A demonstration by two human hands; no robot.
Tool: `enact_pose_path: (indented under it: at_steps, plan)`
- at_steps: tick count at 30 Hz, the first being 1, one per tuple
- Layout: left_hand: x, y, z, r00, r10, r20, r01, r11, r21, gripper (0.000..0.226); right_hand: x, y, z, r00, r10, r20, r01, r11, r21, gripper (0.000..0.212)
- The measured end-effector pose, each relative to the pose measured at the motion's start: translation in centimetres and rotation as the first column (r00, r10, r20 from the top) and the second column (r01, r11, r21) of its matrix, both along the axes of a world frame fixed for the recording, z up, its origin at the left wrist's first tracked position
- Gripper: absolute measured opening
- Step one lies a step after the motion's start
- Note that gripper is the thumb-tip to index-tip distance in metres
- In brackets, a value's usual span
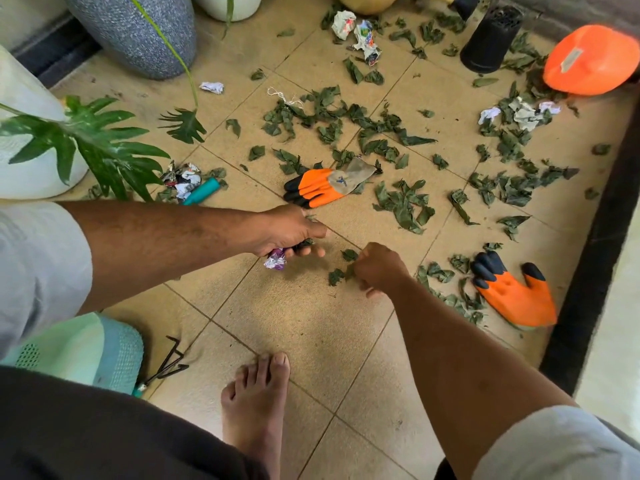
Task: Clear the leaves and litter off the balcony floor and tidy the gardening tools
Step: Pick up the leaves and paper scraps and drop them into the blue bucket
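The left hand (291, 230) grips a purple wrapper (275, 262) and leaves, fingers curled. The right hand (379, 268) pinches a leaf (349, 271) off the floor (311, 323), mid-tiles.

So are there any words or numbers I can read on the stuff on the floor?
None can be read.
Orange lid: a pale sticker, too blurred.
Crumpled wrappers: printed colours, too small.
Nearer glove: a blue mark on its cuff, not readable.
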State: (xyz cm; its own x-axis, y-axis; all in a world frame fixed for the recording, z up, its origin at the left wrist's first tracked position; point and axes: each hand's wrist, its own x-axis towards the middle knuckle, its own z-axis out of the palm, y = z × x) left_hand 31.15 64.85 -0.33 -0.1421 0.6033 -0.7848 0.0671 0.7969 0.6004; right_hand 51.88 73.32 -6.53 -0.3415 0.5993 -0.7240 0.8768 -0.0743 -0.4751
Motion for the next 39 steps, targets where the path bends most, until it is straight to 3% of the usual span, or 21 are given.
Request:
enact_pose_path:
  at_steps: [5, 9, 11, 15, 21, 27, 31, 34, 37, 39]
  plan:
    - [-0.3, -0.3, -0.3, 0.996, -0.084, -0.042, 0.083, 0.996, -0.025, 0.027, 0.7, 0.1, -0.7, 0.973, 0.221, 0.065, -0.23, 0.912, 0.34, 0.028]
    - [-0.3, -0.3, -0.4, 0.996, -0.055, -0.076, 0.053, 0.998, -0.031, 0.029, 0.1, -1.2, -1.6, 0.911, 0.406, 0.073, -0.395, 0.808, 0.437, 0.06]
    - [-0.3, -0.3, -0.5, 0.995, -0.037, -0.095, 0.034, 0.999, -0.026, 0.037, -0.4, -2.2, -1.7, 0.861, 0.498, 0.104, -0.483, 0.734, 0.478, 0.066]
    - [-0.7, -0.5, -0.6, 0.991, -0.075, -0.11, 0.07, 0.996, -0.048, 0.044, -1.0, -3.7, -1.7, 0.763, 0.617, 0.193, -0.612, 0.592, 0.524, 0.056]
    - [-1.2, -1.0, -0.7, 0.989, -0.086, -0.122, 0.074, 0.992, -0.098, 0.043, -1.2, -4.5, -1.0, 0.659, 0.721, 0.215, -0.689, 0.464, 0.557, 0.036]
    - [-1.1, -1.1, -0.8, 0.986, -0.103, -0.132, 0.088, 0.99, -0.113, 0.042, -1.7, -4.7, -0.5, 0.606, 0.746, 0.278, -0.746, 0.411, 0.524, 0.025]
    - [-1.1, -0.9, -0.6, 0.986, -0.106, -0.127, 0.093, 0.99, -0.104, 0.042, -1.8, -4.7, -0.3, 0.633, 0.72, 0.284, -0.735, 0.444, 0.512, 0.021]
    - [-1.2, -0.8, -1.1, 0.987, -0.093, -0.131, 0.08, 0.992, -0.098, 0.043, -1.9, -4.4, -0.3, 0.785, 0.585, 0.203, -0.598, 0.631, 0.494, 0.022]
    - [-0.9, -0.7, -1.0, 0.987, -0.099, -0.128, 0.087, 0.991, -0.102, 0.042, -2.2, -3.0, 0.4, 0.97, 0.244, 0.0, -0.23, 0.914, 0.335, 0.02]
    - [-1.0, -0.3, -0.8, 0.989, -0.112, -0.099, 0.102, 0.989, -0.104, 0.041, -2.7, -1.8, 1.5, 0.978, -0.102, -0.179, 0.122, 0.987, 0.103, 0.02]
